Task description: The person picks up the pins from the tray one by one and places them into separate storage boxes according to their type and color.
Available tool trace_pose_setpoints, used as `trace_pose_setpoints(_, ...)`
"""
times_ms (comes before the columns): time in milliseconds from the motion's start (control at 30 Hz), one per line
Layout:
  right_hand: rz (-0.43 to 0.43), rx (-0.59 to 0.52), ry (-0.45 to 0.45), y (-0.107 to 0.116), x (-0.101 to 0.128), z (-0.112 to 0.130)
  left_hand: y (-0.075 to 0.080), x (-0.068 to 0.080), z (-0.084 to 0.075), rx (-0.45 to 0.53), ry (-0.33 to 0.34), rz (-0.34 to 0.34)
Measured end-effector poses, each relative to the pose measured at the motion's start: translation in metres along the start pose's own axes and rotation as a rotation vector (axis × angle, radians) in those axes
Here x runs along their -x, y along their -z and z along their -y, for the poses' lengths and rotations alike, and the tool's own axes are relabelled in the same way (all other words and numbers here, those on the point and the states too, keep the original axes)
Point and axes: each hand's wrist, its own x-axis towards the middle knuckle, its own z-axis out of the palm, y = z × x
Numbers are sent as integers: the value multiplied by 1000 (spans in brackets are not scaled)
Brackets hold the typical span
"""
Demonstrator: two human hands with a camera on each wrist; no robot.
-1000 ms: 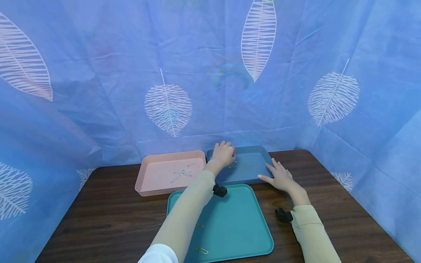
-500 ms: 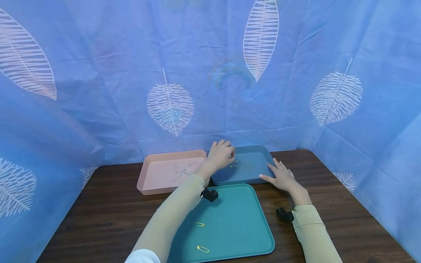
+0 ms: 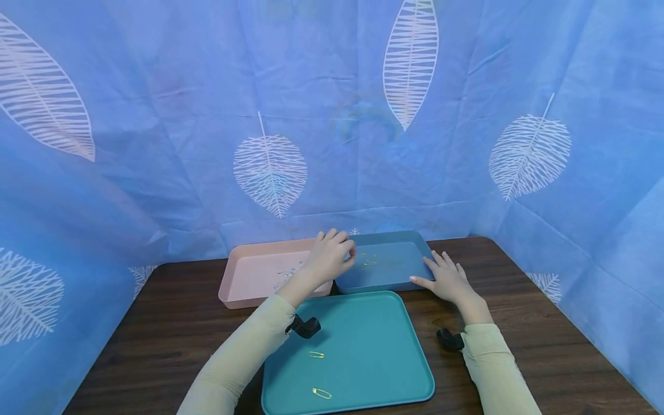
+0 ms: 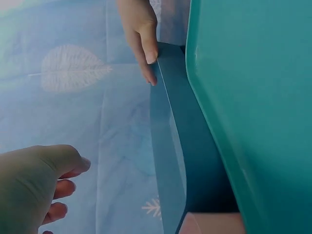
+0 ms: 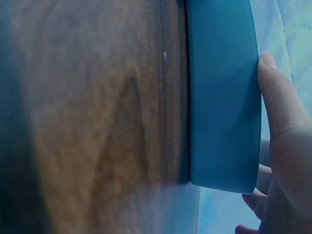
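Note:
My left hand (image 3: 328, 255) is raised over the right side of the pink tray (image 3: 236, 297), beside the blue tray (image 3: 394, 279). Its fingers are loosely bent, and the left wrist view shows nothing between thumb and fingers. Several gold safety pins (image 3: 369, 263) lie in the blue tray. With fingers spread, my right hand (image 3: 447, 279) rests at that tray's front right corner; its thumb touches the rim in the right wrist view. Silver safety pins (image 3: 282, 278) lie in the pink tray, partly hidden by my left hand.
A teal tray (image 3: 373, 357) stands in front of both others, with two gold safety pins (image 3: 321, 393) on its left part. All three trays stand on a dark wooden table (image 3: 155, 346). A blue leaf-patterned cloth (image 3: 332, 173) hangs behind the table and at its sides.
My left hand has moved left and slightly nearer, from above the blue tray's left side to above the pink tray's right side. The right hand has stayed at the blue tray's corner.

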Motion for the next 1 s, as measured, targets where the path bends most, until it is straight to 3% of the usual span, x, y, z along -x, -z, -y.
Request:
trace_pose_setpoints(267,-22,19,21,1,0,0,13,36,5,54,7,-39)
trace_pose_setpoints(567,-28,-22,37,-2,0,1,21,80,4,95,97,-63)
trace_pose_setpoints(733,-33,-6,40,-3,-1,1,27,100,2,121,136,-9)
trace_pose_setpoints(1000,-35,12,27,0,-1,2,38,121,-2,150,117,71)
